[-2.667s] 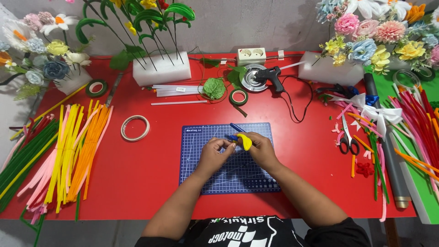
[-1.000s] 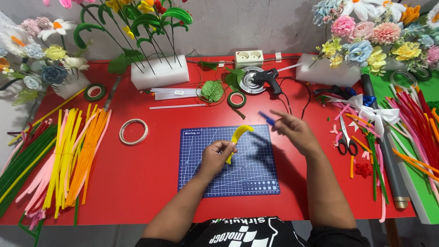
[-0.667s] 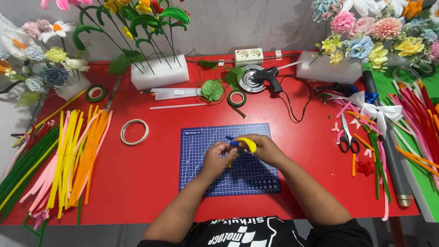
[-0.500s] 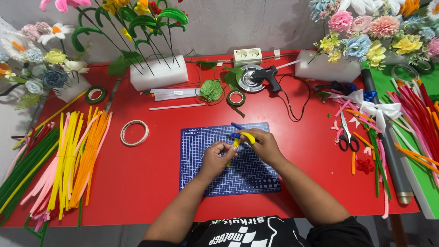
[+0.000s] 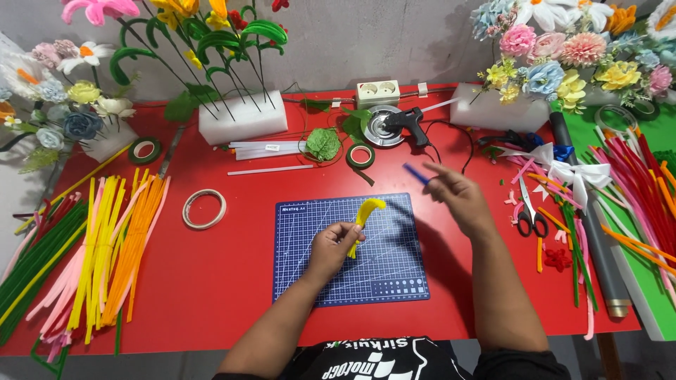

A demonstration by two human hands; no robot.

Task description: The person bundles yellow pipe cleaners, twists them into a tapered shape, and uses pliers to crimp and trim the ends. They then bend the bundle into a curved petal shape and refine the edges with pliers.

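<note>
Yellow pipe cleaner, bent into a curl, stands pinched in the left hand over the blue cutting mat. The right hand, well apart up-right, grips a blue piece; the two look not yet joined.

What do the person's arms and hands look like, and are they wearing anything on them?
Both arms are bare from the elbows down: no sleeves, gloves, watch or bracelets show. The left hand and the right hand have bare fingers, and no rings can be made out. At the bottom edge is a black shirt with white lettering and a black-and-white checkered patch.
</note>
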